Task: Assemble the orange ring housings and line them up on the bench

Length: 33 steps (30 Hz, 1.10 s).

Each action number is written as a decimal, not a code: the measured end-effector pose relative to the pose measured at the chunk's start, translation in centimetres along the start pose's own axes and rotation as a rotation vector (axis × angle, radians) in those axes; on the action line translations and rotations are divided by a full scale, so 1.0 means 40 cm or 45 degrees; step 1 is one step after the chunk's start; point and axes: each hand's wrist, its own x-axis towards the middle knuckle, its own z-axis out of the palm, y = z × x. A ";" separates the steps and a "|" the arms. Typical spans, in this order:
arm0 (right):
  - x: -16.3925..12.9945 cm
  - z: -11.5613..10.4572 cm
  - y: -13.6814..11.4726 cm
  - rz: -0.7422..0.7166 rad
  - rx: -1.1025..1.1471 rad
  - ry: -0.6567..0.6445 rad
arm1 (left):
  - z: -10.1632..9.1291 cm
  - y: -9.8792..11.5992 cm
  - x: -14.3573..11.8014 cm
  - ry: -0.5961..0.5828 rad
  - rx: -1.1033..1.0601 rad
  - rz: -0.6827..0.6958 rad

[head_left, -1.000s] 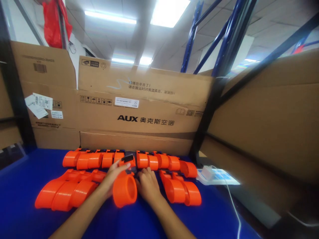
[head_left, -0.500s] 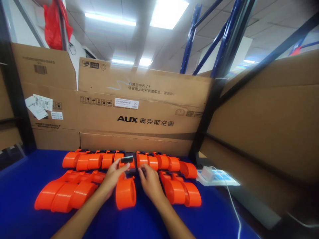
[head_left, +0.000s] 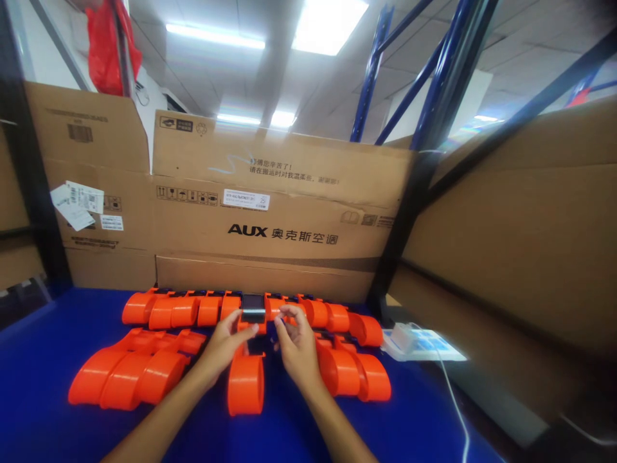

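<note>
An orange plastic scanner-shaped device [head_left: 245, 382] lies on the blue table [head_left: 43, 431] between my hands, its wide round end toward me and its dark screen [head_left: 253, 307] at the far end. My left hand [head_left: 222, 347] grips its upper left side just below the screen. My right hand [head_left: 296, 344] sits at its right side, fingers curled and pinched near the screen's right edge. I cannot tell whether the right fingers hold anything.
More orange devices lie in a far row [head_left: 173, 310] and in groups at the left [head_left: 125, 370] and right [head_left: 351, 370]. Cardboard boxes [head_left: 270, 218] wall the back and right. A white power strip [head_left: 402, 335] with a cable lies at the right.
The orange device has been lowered from tilted toward me to flat on the table. Both hands moved up toward its screen end.
</note>
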 end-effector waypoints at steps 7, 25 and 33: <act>-0.006 0.009 0.008 -0.214 -0.090 0.121 | 0.001 -0.012 -0.006 0.035 0.028 -0.016; -0.020 0.000 -0.029 -0.496 -0.483 -0.042 | 0.008 0.001 -0.010 -0.050 0.075 0.100; -0.026 0.005 -0.025 -0.518 -0.502 -0.009 | 0.002 -0.016 -0.010 -0.027 0.152 0.110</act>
